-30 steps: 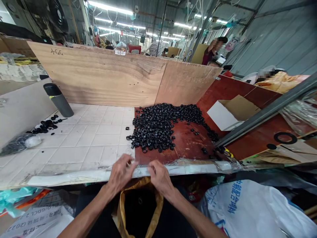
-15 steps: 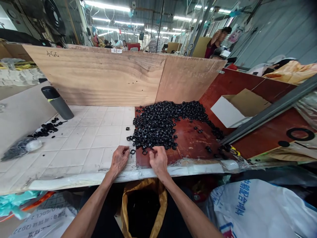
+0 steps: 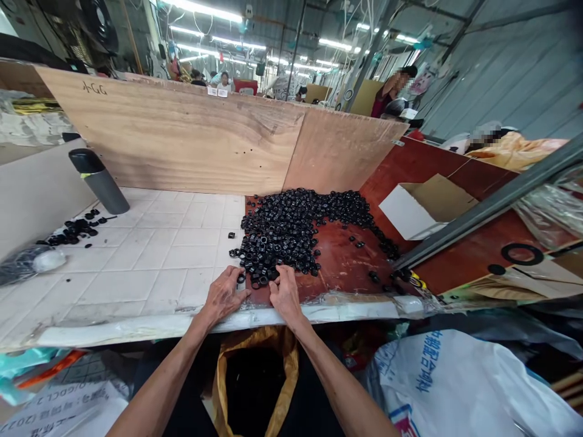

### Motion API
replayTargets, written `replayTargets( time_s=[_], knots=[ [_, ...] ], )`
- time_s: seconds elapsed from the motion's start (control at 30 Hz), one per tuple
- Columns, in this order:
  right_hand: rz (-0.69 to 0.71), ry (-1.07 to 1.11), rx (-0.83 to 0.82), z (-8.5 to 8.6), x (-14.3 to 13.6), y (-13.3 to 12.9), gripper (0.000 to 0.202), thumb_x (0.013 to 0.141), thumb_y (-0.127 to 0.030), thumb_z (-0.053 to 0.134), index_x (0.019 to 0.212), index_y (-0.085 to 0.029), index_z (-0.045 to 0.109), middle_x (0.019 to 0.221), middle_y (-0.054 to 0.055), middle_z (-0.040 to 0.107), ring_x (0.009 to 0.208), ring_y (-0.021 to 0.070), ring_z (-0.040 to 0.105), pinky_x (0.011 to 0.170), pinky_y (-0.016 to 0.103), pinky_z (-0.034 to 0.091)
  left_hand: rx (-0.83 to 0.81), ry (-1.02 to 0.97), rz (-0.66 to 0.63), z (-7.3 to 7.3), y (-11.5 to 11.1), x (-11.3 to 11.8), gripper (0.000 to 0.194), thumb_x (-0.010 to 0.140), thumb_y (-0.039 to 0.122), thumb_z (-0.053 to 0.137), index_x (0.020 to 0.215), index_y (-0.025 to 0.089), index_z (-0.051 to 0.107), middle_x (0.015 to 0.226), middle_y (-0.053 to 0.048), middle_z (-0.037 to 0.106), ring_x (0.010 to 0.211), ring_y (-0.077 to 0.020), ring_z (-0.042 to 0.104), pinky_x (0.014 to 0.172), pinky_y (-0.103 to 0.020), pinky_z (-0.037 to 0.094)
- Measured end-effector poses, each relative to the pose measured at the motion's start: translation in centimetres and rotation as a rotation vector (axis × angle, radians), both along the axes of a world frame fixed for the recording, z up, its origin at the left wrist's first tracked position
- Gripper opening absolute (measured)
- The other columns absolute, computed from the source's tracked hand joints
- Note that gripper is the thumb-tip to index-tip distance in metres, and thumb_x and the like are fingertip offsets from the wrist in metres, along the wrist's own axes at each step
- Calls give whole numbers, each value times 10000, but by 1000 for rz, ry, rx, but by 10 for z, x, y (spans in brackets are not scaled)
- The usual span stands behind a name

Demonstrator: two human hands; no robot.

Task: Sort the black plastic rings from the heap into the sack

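A heap of small black rings (image 3: 282, 230) lies on the red-brown board (image 3: 339, 258), spilling a little over its left edge. My left hand (image 3: 224, 294) rests at the near left of the heap, thumb apart from the fingers, touching a loose ring (image 3: 241, 278). At the near edge of the heap is my right hand (image 3: 285, 294), its thumb and index finger spread beside the rings, nothing visible held. Below the table edge, between my forearms, an open yellow-brown sack (image 3: 291, 376) shows a dark inside.
A grey bottle (image 3: 107, 189) and small black pieces (image 3: 77, 230) stand and lie at the left. A wooden panel (image 3: 204, 139) closes the back. An open carton (image 3: 410, 209) and a slanting metal bar (image 3: 492, 200) are at the right. Some people are beyond.
My left hand has opened its thumb outward and nears the rings. My right hand has shifted slightly left, and loose rings at the near edge now lie closer to the heap. The view has turned slightly.
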State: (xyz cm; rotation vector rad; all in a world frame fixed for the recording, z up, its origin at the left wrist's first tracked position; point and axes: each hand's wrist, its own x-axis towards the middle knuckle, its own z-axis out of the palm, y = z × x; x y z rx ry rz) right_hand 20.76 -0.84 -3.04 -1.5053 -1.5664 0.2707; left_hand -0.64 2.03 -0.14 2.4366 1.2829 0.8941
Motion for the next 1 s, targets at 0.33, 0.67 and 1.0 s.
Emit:
replayTargets(
  time_s=[0.33, 0.67, 1.0],
  knots=[
    [145, -106, 8, 19, 1, -20, 331, 805, -115, 578, 1123, -186, 636, 1010, 50, 564, 742, 164, 580, 724, 293, 552, -5, 41, -2, 8, -21, 9, 260, 896, 259, 659, 1141, 241, 573, 1010, -39, 607, 900, -216, 668, 809, -332, 564],
    [73, -104, -42, 18, -1, -19, 187, 857, -202, 587, 1037, -183, 631, 969, 57, 594, 749, 184, 594, 762, 312, 539, -75, 116, -35, 8, -22, 16, 171, 937, 191, 575, 1101, 234, 601, 1053, -57, 649, 923, -214, 683, 812, -320, 554],
    [-16, -202, -128, 16, -9, -12, 251, 853, -194, 574, 1088, -174, 657, 1024, 97, 642, 911, 238, 640, 838, 346, 537, -44, 49, -50, 11, -26, 12, 167, 936, 180, 548, 1094, 225, 577, 1027, -58, 658, 922, -216, 687, 837, -333, 551]
  ],
)
